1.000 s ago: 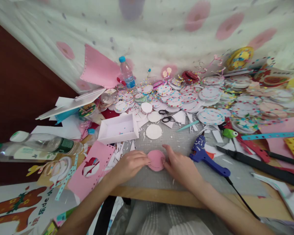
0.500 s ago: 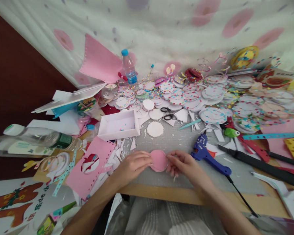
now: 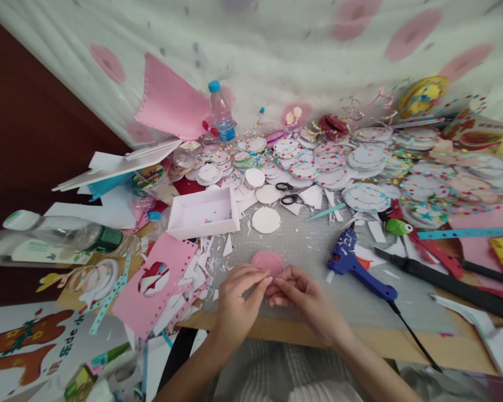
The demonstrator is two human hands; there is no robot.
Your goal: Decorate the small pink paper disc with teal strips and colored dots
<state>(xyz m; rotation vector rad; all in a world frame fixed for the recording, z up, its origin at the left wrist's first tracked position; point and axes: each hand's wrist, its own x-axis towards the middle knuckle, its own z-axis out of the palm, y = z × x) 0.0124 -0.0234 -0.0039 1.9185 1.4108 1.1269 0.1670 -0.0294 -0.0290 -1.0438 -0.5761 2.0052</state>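
A round pink paper disc (image 3: 267,261) is over the grey cutting mat near the table's front edge. My left hand (image 3: 242,290) pinches its near edge with thumb and fingertips. From the other side, my right hand (image 3: 298,295) is closed on the same edge, its fingertips almost touching those of the left. The fingers cover the near part of the disc; whether some small bit lies between them I cannot tell. Just beyond, a white paper disc (image 3: 266,220) lies flat on the mat.
A blue glue gun (image 3: 350,262) and a black-handled tool (image 3: 444,282) lie to the right. Scissors (image 3: 288,193), a white box (image 3: 204,213) and stacked decorated discs (image 3: 331,164) are behind. Pink card (image 3: 155,279), paper scraps and plastic bottles (image 3: 71,231) crowd the left.
My hands have come together at the disc's near edge, the left moving right and the right moving left. The disc now looks tilted and is partly covered by fingers.
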